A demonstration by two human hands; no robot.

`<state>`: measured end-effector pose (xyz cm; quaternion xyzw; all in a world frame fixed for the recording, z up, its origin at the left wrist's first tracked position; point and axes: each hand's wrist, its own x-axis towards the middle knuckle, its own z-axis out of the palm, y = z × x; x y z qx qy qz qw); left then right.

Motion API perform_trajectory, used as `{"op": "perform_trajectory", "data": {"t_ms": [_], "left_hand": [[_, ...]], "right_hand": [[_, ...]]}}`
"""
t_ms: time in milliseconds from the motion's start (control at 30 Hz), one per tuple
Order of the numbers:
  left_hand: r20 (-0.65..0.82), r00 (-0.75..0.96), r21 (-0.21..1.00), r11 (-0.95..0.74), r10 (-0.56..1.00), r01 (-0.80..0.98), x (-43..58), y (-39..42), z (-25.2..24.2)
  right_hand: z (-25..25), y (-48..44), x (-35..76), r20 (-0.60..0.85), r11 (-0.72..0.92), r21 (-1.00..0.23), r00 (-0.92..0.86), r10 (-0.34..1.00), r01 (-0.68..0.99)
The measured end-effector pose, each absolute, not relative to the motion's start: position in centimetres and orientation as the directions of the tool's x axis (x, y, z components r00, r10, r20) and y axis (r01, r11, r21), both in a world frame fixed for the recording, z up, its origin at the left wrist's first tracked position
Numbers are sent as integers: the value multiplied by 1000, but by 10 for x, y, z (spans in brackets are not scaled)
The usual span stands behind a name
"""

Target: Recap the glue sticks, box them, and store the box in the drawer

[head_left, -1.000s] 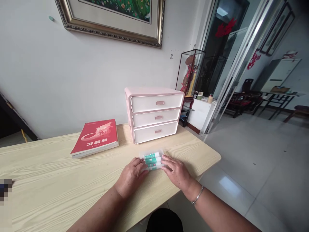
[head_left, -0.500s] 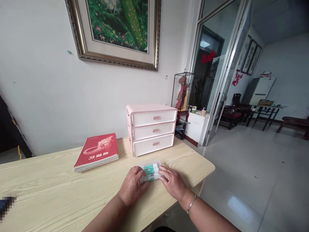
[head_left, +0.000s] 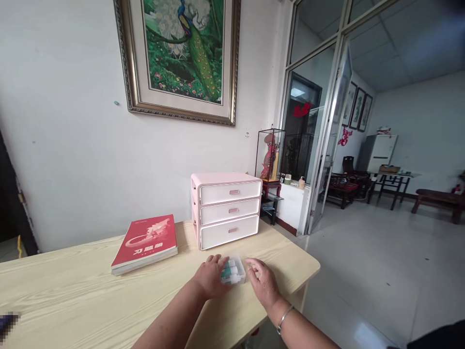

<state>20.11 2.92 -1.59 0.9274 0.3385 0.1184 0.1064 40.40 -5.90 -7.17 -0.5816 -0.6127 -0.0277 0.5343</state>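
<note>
On the pale wooden table [head_left: 72,300] a clear plastic pack of green-and-white glue sticks [head_left: 233,272] lies between my hands. My left hand [head_left: 209,277] grips its left side with curled fingers. My right hand [head_left: 262,282] rests flat just right of the pack, fingers spread, fingertips at its edge. A pink three-drawer organizer [head_left: 227,209] stands right behind, all drawers closed.
A red book [head_left: 145,243] lies on the table to the left of the organizer. The table's right edge [head_left: 312,267] is near my right hand. Behind are a white wall with a framed peacock picture [head_left: 181,53], a glass display case [head_left: 269,155] and a glass door.
The camera has tilted upward, so the table sits lower in view. The pack looks turned under my left hand, and my right hand has eased slightly off it.
</note>
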Motion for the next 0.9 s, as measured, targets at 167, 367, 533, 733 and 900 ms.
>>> {"op": "perform_trajectory", "data": {"t_ms": [167,367,533,733,900], "left_hand": [[197,709,313,-728,678,609,198,26,-22],[210,627,364,-656,750,662,170,16,-26],[182,584,415,-600,791,684,141,9,-25],[70,545,451,-514,836,730,120,-1,-7],[83,529,451,-505,844,736,108,-1,-4]], "right_hand": [[-78,-30,408,517,309,-847,539,665,432],[-69,17,402,228,276,-961,570,790,3],[-66,60,392,74,206,-956,510,857,-207],[-51,97,382,-57,134,-927,483,874,-351],[-36,110,375,-176,108,-857,482,858,-505]]}}
